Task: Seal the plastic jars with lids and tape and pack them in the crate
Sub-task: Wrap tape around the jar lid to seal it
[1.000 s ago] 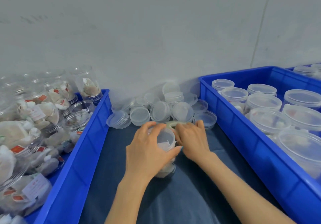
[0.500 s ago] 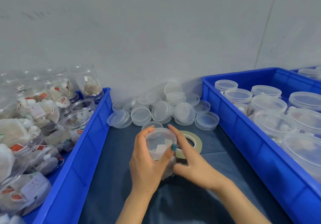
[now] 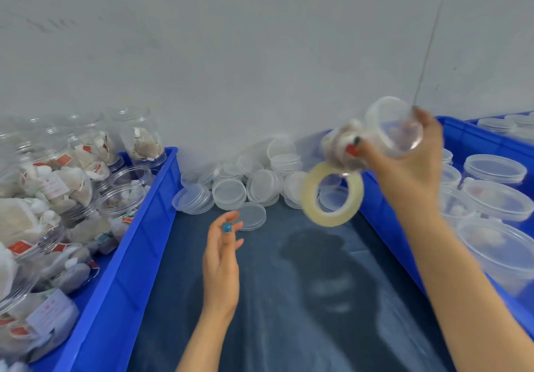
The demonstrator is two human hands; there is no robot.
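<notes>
The right hand [image 3: 410, 169] gripped a jar [image 3: 393, 129] up in the air, tilted, by the far left corner of the right crate [image 3: 384, 212], w/ thumb & fingers curled round its body. That part was blurred, so whether the lid sat fully down couldn't be told. The tape roll [image 3: 329, 218] hung just below the jar, clear of the cloth [image 3: 289, 299]. It looked to dangle from the jar by a strand, or maybe off a finger; couldn't tell which. The left hand [image 3: 221, 259] hovered low over the cloth, fingers loose & fairly straight, holding nothing, near a single lid [image 3: 251, 215] lying in front of the lid pile [image 3: 245, 184].

Judged step: finishing the tape seal before the jar went in w/ the lidded jars [image 3: 494, 169] in the right crate. To do it well, prob. best not to set the jar down w/ the roll attached. The free left hand should catch & steady the roll. The strand should be torn close to the jar and the loose end pressed flat along the lid seam. The jar should then go in upright, lid up, into a gap, not on top of another. Main risk: the swinging roll peeling the tape back or tugging the jar out of the grip. Open jars sat in the left crate [image 3: 161, 198].
</notes>
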